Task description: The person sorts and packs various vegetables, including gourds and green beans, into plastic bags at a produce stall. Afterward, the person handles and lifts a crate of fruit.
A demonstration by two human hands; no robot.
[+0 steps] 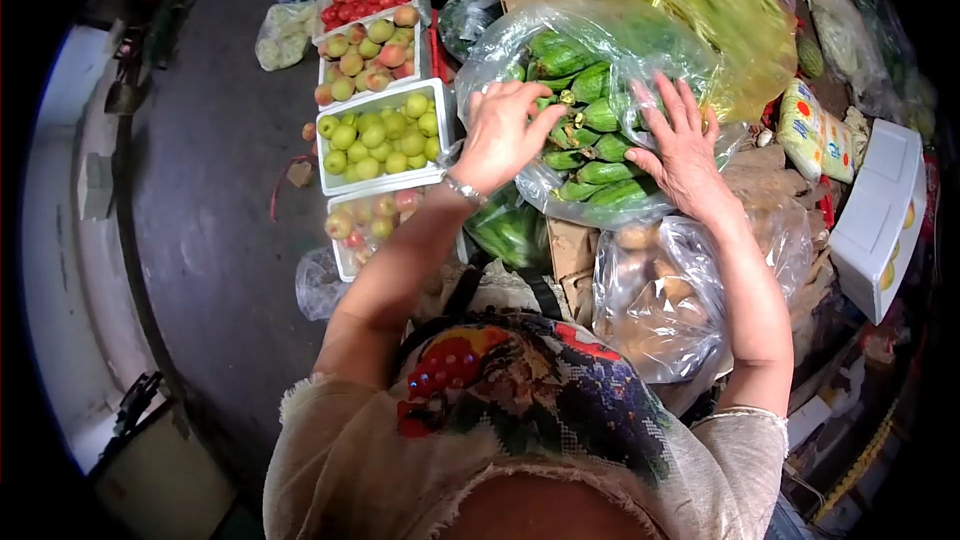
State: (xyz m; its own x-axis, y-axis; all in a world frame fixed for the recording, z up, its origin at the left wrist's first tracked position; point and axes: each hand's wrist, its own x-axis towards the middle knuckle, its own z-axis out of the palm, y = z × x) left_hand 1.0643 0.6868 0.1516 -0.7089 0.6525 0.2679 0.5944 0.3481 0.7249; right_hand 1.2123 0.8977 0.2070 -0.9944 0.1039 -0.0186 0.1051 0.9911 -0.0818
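Left grip (497, 132): hold unclear; right grip (684, 152): spread loose; green gourds (606, 174) beneath seem firm, bruisable, best cradled mid-body.

Just the one view here, the head camera, and it's peering steeply down and forward over the shirt (540, 390) along the bottom edge! It sits near: left hand (500, 142) and right hand (684, 155) reach up just above centre. And it's wide, edges curving into black, sweeping from the floor (220, 190) at left to a white box (873, 205) at right.
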